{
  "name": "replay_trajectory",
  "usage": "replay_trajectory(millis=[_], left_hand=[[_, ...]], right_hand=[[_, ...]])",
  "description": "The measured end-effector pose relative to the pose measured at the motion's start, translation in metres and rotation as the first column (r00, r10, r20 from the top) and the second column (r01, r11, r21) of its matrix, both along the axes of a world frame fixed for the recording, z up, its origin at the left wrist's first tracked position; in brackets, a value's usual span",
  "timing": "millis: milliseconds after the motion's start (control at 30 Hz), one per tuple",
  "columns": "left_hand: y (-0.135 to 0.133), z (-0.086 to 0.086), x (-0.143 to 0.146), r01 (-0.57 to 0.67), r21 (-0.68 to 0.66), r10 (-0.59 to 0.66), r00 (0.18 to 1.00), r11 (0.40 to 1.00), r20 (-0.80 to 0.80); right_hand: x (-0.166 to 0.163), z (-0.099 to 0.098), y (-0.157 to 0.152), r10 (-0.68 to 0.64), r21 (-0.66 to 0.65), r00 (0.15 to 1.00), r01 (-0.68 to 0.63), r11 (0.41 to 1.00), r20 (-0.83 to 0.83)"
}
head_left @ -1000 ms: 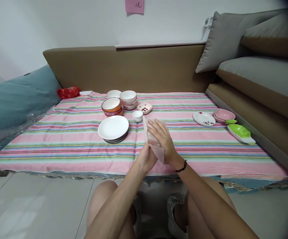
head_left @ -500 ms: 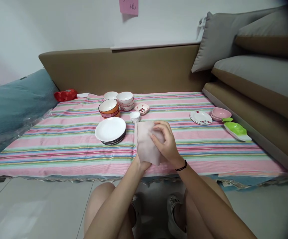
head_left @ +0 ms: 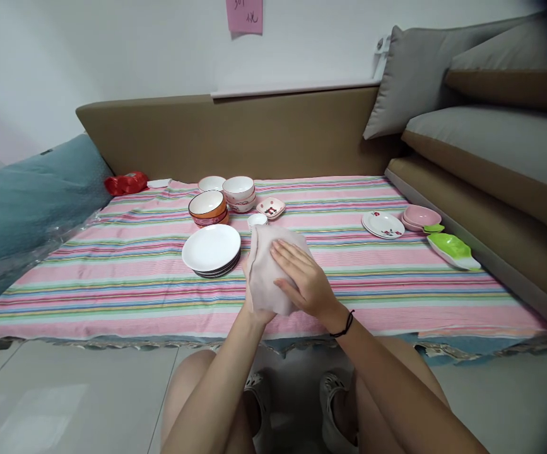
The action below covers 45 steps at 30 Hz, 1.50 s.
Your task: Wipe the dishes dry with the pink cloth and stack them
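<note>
Pale cloth [head_left: 264, 280] covered most of the left hand [head_left: 260, 316], its grip hidden; the right hand [head_left: 305, 277] lay flat on top. Seemingly light and soft, it suited holding by 2 edges.

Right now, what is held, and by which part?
A thin, pale pinkish cloth-like sheet: left hand beneath it, mostly hidden; right hand on its upper face. Anything inside is hidden.

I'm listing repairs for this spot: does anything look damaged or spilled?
The blue front edge below the striped cloth looks ragged, with a pale, torn-looking patch toward the right. Nothing looks spilled.
</note>
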<state>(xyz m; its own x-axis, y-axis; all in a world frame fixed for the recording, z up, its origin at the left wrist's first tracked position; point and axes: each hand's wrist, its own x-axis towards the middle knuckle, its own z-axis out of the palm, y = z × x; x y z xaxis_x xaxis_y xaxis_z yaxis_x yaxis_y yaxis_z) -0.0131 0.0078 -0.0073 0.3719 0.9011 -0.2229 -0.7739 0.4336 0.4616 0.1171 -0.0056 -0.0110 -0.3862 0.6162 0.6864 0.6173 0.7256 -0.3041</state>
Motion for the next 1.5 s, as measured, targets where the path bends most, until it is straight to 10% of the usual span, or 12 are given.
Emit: replay_trajectory(millis=[567, 933, 1100, 1233, 1500], left_hand=[[-0.007, 0.019, 0.005, -0.045, -0.040, 0.046, 0.998, 0.998, 0.045], [-0.013, -0.002, 0.014, 0.028, -0.047, -0.031, 0.997, 0.999, -0.065], [-0.013, 0.005, 0.013, 0.019, -0.071, -0.023, 0.999, 0.997, -0.045], [-0.012, 0.008, 0.010, 0.073, -0.089, -0.077, 0.996, 0.993, -0.036], [-0.014, 0.011, 0.013, 0.078, -0.094, -0.078, 0.997, 0.993, 0.000]], right_hand=[[0.008, 0.004, -0.001, -0.073, 0.010, 0.970, 0.078, 0.997, -0.230], [0.001, 0.001, 0.002, -0.037, -0.181, 0.995, 0.053, 0.982, 0.092], [0.005, 0.004, 0.002, 0.042, -0.252, 0.980, -0.091, 0.964, -0.192], [0.008, 0.006, 0.004, -0.058, -0.193, 0.885, -0.036, 0.980, -0.462], [0.003, 0.001, 0.001, -0.114, -0.020, 0.937, 0.114, 0.993, -0.331]])
